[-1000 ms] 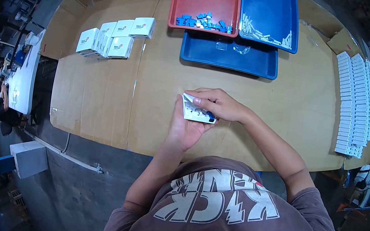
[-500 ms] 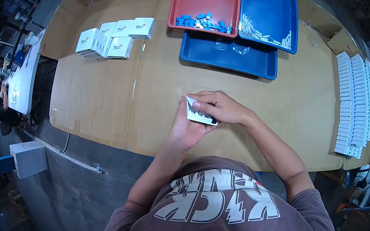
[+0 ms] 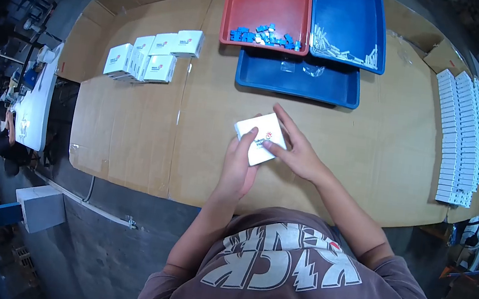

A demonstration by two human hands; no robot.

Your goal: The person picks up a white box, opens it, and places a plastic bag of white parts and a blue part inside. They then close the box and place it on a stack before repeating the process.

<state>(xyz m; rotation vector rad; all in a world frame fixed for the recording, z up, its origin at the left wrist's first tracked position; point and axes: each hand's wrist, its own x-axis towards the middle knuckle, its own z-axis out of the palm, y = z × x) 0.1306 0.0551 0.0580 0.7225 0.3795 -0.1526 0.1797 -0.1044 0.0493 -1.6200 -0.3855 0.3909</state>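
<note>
A small white cardboard box [image 3: 270, 130] with a printed logo is held in front of my body, its printed face turned up. My left hand [image 3: 238, 164] grips the box from the left, with the thumb lying on its face and the other fingers mostly hidden beneath. On the other side, my right hand [image 3: 302, 156] has its thumb on the printed face and its fingers stretched along the box's right edge. The lid looks closed, so whatever is inside is hidden.
Similar white boxes [image 3: 159, 68] stand grouped at the left. A red tray [image 3: 268, 11] holds small blue parts, and a blue tray [image 3: 348, 12] holds pale sticks. Beneath them sits another blue tray [image 3: 296, 87]. Tall stacks of white boxes [image 3: 452, 141] line the right side.
The box was open with contents showing under my right hand; now its lid is shut and the logo shows. Both hands have shifted, the right one to the box's right edge.
</note>
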